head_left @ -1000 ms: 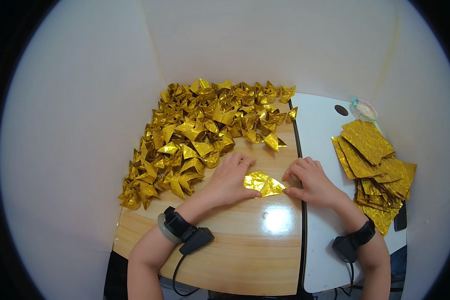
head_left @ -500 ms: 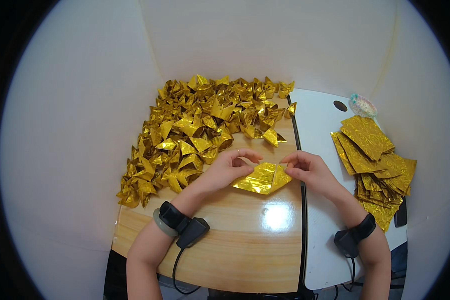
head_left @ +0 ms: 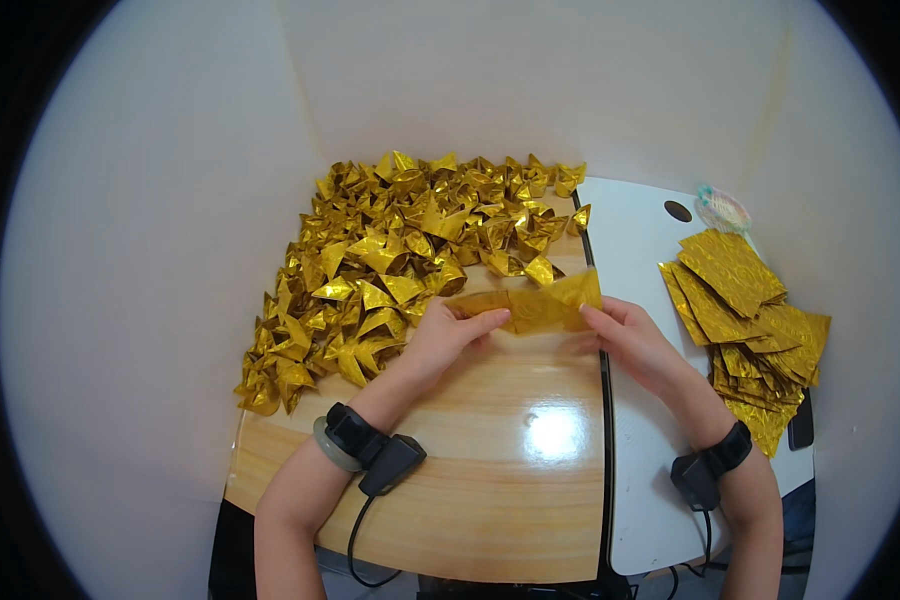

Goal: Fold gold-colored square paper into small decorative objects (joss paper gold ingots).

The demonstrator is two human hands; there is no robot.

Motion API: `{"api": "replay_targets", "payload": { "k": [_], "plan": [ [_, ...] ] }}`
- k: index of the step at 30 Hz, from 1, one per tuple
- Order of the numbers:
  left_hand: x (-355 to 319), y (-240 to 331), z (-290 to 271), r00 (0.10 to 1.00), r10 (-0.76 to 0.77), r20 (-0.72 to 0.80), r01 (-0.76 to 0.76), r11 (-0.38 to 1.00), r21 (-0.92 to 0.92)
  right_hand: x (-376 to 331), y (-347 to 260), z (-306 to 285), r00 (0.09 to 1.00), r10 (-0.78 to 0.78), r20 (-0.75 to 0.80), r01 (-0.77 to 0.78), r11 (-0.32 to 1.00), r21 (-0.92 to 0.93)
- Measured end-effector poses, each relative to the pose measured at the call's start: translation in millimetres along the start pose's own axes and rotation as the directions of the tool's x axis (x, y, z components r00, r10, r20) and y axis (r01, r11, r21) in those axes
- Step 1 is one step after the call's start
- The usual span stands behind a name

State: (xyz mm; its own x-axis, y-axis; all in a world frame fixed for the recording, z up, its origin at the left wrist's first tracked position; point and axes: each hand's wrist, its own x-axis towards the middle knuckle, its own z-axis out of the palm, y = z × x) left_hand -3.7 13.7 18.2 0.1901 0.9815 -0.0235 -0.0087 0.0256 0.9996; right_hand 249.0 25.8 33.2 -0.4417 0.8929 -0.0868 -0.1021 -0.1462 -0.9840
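A partly folded sheet of gold foil paper [head_left: 540, 308] is held up between my two hands, somewhat blurred by motion. My left hand [head_left: 452, 335] pinches its left end, the thumb lying along the front. At the right end, my right hand [head_left: 625, 335] grips the lower corner between thumb and fingers; a corner of the paper rises to a point above it. Just beyond the sheet spreads a large heap of folded gold paper ingots [head_left: 390, 250], the closest ones near my left hand.
Right of the seam between the wooden tabletop [head_left: 450, 470] and the white table [head_left: 660, 480] lies a fanned pile of patterned gold paper sheets [head_left: 760, 330]. A dark phone-like object [head_left: 801, 425] and a small clear package [head_left: 722, 208] are beside it. Pale panels enclose the tables.
The gold paper, earlier low and near flat with its point toward me, is now lifted and turned, its right corner pointing up. My right hand has shifted its grip on it.
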Motion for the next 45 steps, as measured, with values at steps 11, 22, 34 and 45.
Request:
{"api": "replay_targets", "payload": {
  "k": [11,22,34,45],
  "plan": [
    [-0.8,4.5,3.0,0.965,-0.245,-0.094,0.26,0.94,0.221,4.7,8.6,-18.5,0.996,-0.034,-0.081,-0.016,0.837,-0.547],
    [-1.1,-18.3,-2.0,0.85,0.353,0.391,-0.527,0.586,0.616,-3.4,9.7,-1.9,0.965,-0.25,0.085,0.204,0.503,-0.84],
    [-3.7,-17.7,-1.9,0.909,0.296,0.294,-0.417,0.645,0.64,-9.6,1.0,-3.3,0.792,-0.297,0.533,0.591,0.157,-0.791],
    [-5.6,-7.9,-0.9,0.96,0.221,0.173,-0.269,0.552,0.789,3.0,-0.1,4.0,0.983,0.013,0.181,0.132,0.633,-0.763]
  ]
}}
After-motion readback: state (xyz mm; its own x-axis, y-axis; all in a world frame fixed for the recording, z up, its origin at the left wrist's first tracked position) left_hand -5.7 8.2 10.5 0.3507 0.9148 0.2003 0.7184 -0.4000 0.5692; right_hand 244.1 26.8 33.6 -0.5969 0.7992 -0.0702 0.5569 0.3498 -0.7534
